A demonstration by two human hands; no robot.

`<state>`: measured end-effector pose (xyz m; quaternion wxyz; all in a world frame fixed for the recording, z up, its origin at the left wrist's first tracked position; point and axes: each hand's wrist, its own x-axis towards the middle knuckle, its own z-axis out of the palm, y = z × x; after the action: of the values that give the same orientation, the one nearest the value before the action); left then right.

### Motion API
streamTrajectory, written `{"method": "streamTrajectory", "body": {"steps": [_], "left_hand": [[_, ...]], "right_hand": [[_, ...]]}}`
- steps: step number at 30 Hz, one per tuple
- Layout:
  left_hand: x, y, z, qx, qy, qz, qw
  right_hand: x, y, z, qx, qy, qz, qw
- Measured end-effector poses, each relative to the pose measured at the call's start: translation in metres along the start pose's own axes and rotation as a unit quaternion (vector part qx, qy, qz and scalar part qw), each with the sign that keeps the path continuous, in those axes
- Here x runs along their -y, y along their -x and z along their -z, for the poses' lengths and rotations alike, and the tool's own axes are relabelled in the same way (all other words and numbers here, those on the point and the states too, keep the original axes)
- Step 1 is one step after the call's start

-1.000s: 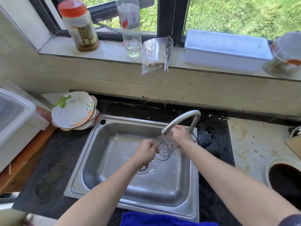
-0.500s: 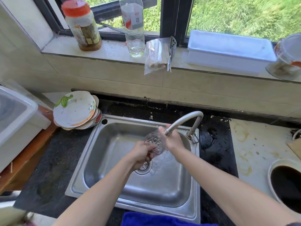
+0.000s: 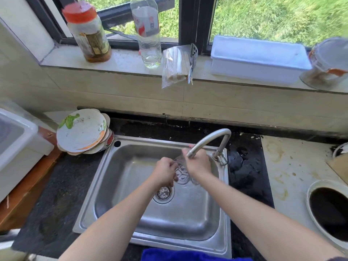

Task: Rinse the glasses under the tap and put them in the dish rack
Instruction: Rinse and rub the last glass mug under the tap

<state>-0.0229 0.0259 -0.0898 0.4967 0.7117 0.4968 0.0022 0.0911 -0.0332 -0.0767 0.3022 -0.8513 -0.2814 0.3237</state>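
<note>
A clear patterned glass (image 3: 181, 173) is held over the steel sink (image 3: 131, 228), just under the spout of the curved metal tap (image 3: 209, 138). My left hand (image 3: 165, 172) grips its left side. My right hand (image 3: 198, 163) wraps the right side and covers much of the glass. Water wets the sink floor near the drain (image 3: 163, 193). No dish rack is recognisable in view.
A stack of plates (image 3: 82, 130) leans at the sink's back left corner. A white tub (image 3: 17, 140) stands at the far left. The sill holds a jar (image 3: 88, 32), a bottle (image 3: 147, 32), a bag of sticks (image 3: 178, 65) and a white box (image 3: 258, 59). A dark-filled bowl (image 3: 329, 211) sits at right.
The glass has been turned and lowered a little between my hands under the spout. My right hand has shifted over its right side.
</note>
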Motion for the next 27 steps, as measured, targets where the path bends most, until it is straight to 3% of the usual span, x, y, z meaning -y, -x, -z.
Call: {"method": "streamTrajectory", "body": {"steps": [3, 6, 8, 12, 13, 17, 20, 23, 27], "left_hand": [[0.012, 0.002, -0.008, 0.011, 0.109, 0.047, 0.993], [0.014, 0.008, -0.008, 0.025, 0.170, 0.054, 0.984], [0.013, 0.008, -0.006, 0.025, 0.187, 0.055, 0.981], [0.018, 0.005, -0.007, -0.005, 0.232, 0.090, 0.969], [0.019, 0.005, -0.007, -0.011, 0.245, 0.095, 0.965], [0.021, 0.006, -0.011, -0.048, 0.275, 0.091, 0.956], [0.023, 0.003, -0.015, -0.088, 0.305, 0.086, 0.944], [0.031, -0.001, -0.007, -0.096, 0.198, 0.025, 0.975], [0.024, -0.004, 0.007, -0.108, 0.045, -0.025, 0.993]], "right_hand": [[-0.005, 0.014, -0.005, 0.022, 0.016, 0.049, 0.998], [-0.012, -0.010, 0.008, 0.068, -0.062, -0.066, 0.994], [-0.011, -0.013, 0.012, 0.066, -0.049, -0.106, 0.991], [-0.009, 0.012, -0.004, 0.051, 0.039, 0.031, 0.997], [-0.009, 0.011, -0.004, 0.049, 0.025, 0.030, 0.998], [-0.005, -0.004, 0.012, 0.055, -0.071, -0.106, 0.990], [-0.001, 0.002, 0.003, 0.065, -0.159, -0.087, 0.981], [-0.004, 0.004, 0.000, 0.048, -0.209, -0.073, 0.974], [-0.014, 0.008, 0.008, 0.036, -0.137, -0.022, 0.990]]}}
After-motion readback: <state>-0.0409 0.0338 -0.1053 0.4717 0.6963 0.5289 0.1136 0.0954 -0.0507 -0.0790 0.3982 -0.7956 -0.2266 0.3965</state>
